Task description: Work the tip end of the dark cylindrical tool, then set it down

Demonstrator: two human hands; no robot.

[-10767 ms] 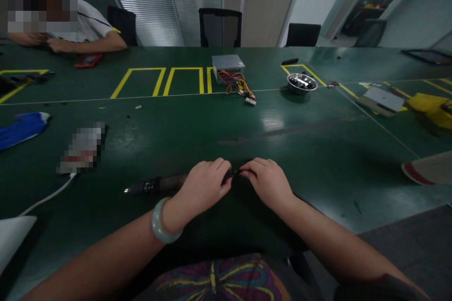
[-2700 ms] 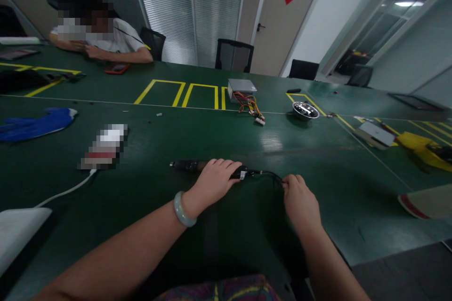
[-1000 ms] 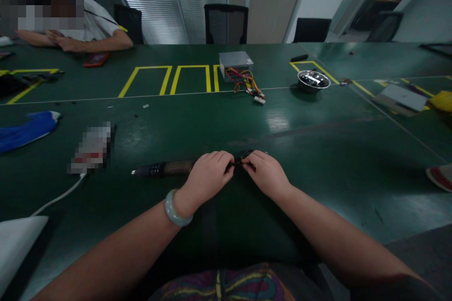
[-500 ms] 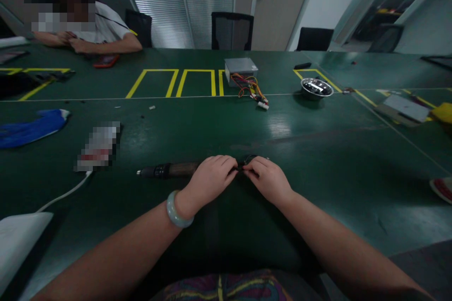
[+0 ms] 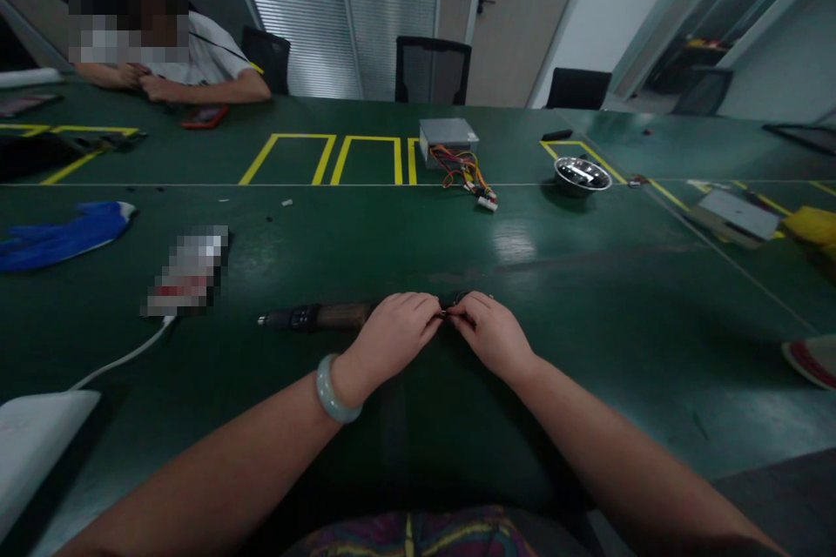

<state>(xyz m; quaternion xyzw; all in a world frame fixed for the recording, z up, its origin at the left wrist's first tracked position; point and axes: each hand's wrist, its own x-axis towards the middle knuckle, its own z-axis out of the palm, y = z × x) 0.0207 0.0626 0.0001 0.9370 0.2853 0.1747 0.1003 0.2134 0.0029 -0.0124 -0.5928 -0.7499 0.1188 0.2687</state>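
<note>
A dark electric screwdriver point(image 5: 336, 317) lies on the green table, its silver tip pointing left. My left hand point(image 5: 401, 326), with a pale bangle on the wrist, is closed over the screwdriver's rear end, thumb and fingertips pinched together. Facing it, my right hand point(image 5: 487, 326) pinches what looks like the end of a dark cable point(image 5: 461, 297), part of which curls behind the fingers. The fingertips of both hands nearly meet, and a small dark piece shows between them. My fingers hide most of the joint.
Ahead stand a power supply unit point(image 5: 448, 139) with colored wires and a shiny metal bowl point(image 5: 583, 176). To the left lie a blurred-out device point(image 5: 186, 271) on a white cord and a blue glove-like item point(image 5: 65, 235). A person point(image 5: 209, 61) sits across the table point(image 5: 366, 235).
My view has shifted slightly, so the whole scene sits a little differently. Both hands keep their pinching grip, with the fingertips perhaps slightly closer together.
</note>
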